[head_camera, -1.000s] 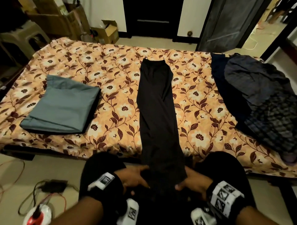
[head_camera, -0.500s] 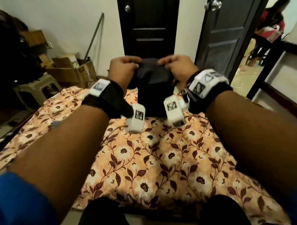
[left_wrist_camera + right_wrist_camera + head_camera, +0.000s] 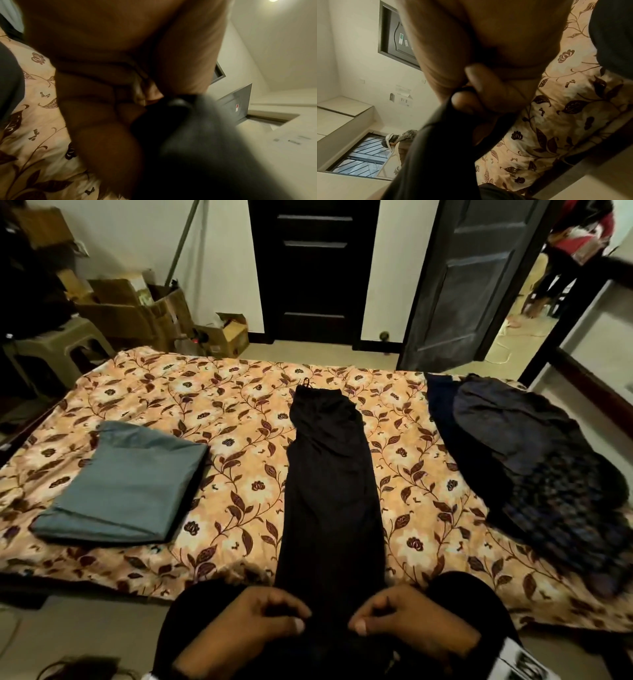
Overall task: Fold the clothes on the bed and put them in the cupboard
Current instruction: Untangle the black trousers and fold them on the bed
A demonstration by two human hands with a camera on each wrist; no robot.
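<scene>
**Black garment pinched at near end, stretched across bed**

Lay lengthwise down the middle of the floral bed (image 3: 239, 474): black garment (image 3: 330, 491), narrow and flat, far end near the bed's far edge, near end drawn off the near edge. Pinched that near end from both sides: left hand (image 3: 253, 621) on its left edge, right hand (image 3: 411, 621) on its right, fingers curled, thumbs on top, knuckles close together. Confirmed in the wrist views: dark cloth caught between thumb and curled fingers (image 3: 102, 142) of the left hand, and likewise under the fingers (image 3: 488, 94) of the right.

Rested left of the garment, well apart: folded grey-blue cloth (image 3: 126, 484), squared and flat. Heaped at the bed's right side: dark clothes pile (image 3: 534, 467), unfolded. Stood beyond the bed: cardboard boxes (image 3: 137, 309) by the wall, a plastic stool (image 3: 58, 350), a dark closed door (image 3: 313, 268).
</scene>
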